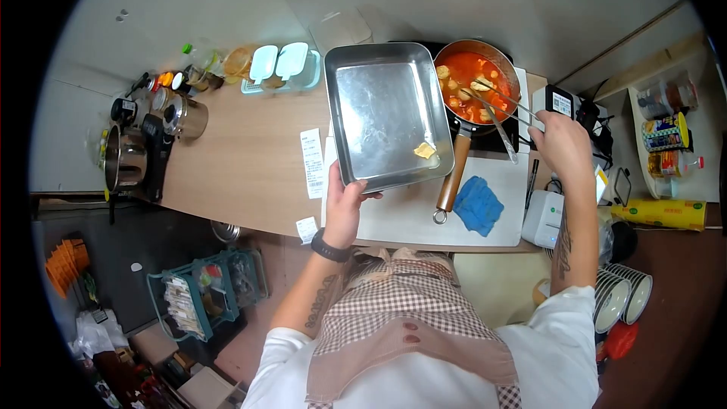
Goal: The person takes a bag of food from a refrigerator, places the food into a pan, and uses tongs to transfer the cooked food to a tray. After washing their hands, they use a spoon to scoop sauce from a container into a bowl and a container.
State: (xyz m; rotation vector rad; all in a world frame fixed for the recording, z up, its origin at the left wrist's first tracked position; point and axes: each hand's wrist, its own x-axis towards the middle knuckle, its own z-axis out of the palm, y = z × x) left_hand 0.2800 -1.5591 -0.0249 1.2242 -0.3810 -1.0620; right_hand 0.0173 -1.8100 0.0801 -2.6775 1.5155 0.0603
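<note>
Over the light brown table (pixel 242 136), the left hand (pixel 346 201) holds a shiny metal tray (pixel 390 113) by its near left corner. Its thumb sits on the rim and the other fingers are bent below, mostly hidden. 1 small yellow lump (pixel 424 151) lies in the tray, near the right end of its near side. Just right of the tray is a pan (pixel 491 46) of red soup with pale lumps in it. The right hand (pixel 562 144) has its fingers closed around the end of long, thin tongs (pixel 507 100). Their 2 tips are a little apart, over the pan, by a pale lump; I cannot tell if they pinch it. A metal handle (pixel 503 135) leans out of the soup. A blue cloth (pixel 478 206) lies right of the pan's wooden handle (pixel 454 170).
</note>
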